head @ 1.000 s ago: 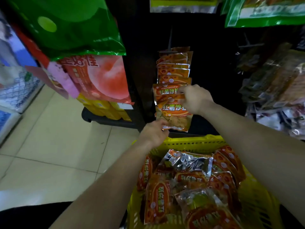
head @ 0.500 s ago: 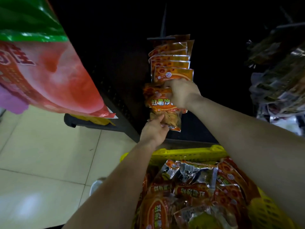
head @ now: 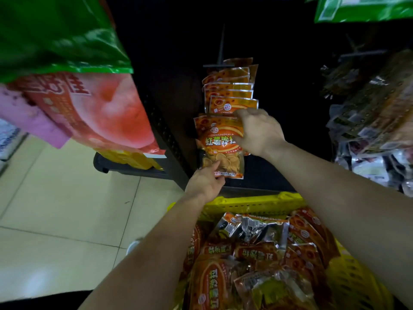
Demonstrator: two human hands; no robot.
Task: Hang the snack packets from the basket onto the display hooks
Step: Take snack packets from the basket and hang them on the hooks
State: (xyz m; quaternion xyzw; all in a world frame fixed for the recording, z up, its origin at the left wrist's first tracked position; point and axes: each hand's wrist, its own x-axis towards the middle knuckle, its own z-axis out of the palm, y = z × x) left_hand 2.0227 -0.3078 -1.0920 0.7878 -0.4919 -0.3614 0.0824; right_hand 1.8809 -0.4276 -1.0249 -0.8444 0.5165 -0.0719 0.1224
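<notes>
I have one orange snack packet [head: 220, 146] between my two hands, upright against the dark rack. It sits just below the hanging packets [head: 230, 90], at least five of them overlapped on a single display hook [head: 220, 48]. My right hand [head: 259, 130] is stretched forward, fingers curled over the packet's upper right edge. My left hand [head: 205, 183] pinches its bottom edge from below. Under my arms, one yellow basket [head: 250, 203] holds loose packets [head: 257, 253], piled too deep to count.
</notes>
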